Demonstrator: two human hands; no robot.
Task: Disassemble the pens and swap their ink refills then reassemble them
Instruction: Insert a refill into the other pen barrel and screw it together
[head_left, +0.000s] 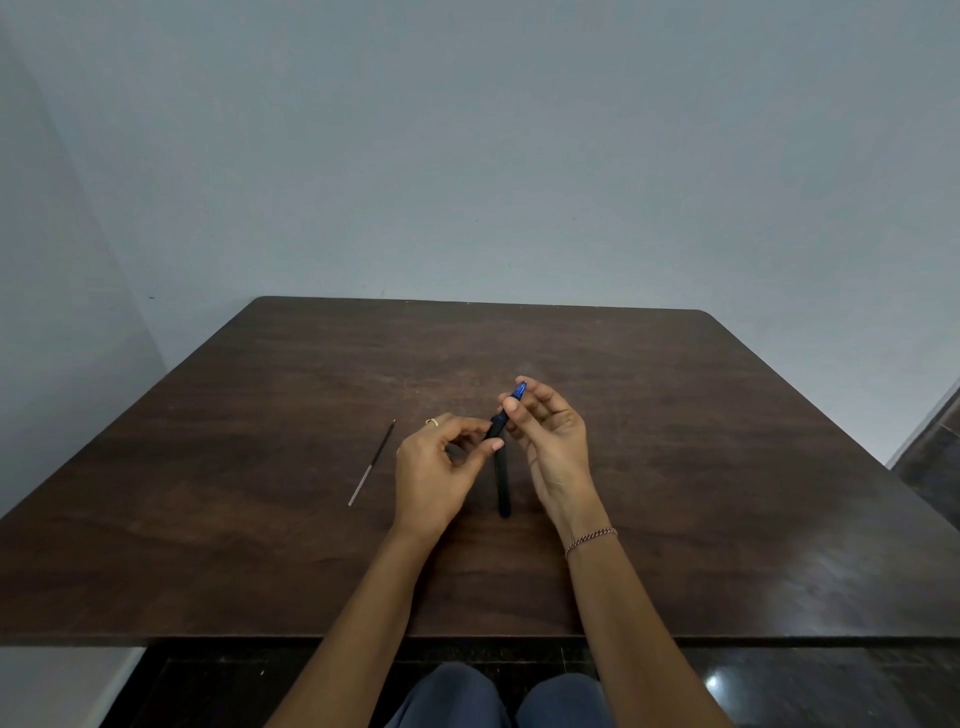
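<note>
Above the middle of the dark wooden table (675, 467) both hands hold one pen. My left hand (436, 467) pinches its black barrel (497, 427) between thumb and fingers. My right hand (550, 441) grips the blue tip section (518, 391) at the barrel's far end with thumb and fingertips. Below the hands a second black pen body (503, 493) lies on the table, pointing toward me. A loose ink refill (371, 464), thin with a dark front half and a clear rear half, lies on the table to the left of my left hand.
The table's near edge (467, 640) runs just in front of my knees. A grey wall stands behind the table's far edge. Dark glossy floor shows at the right and below.
</note>
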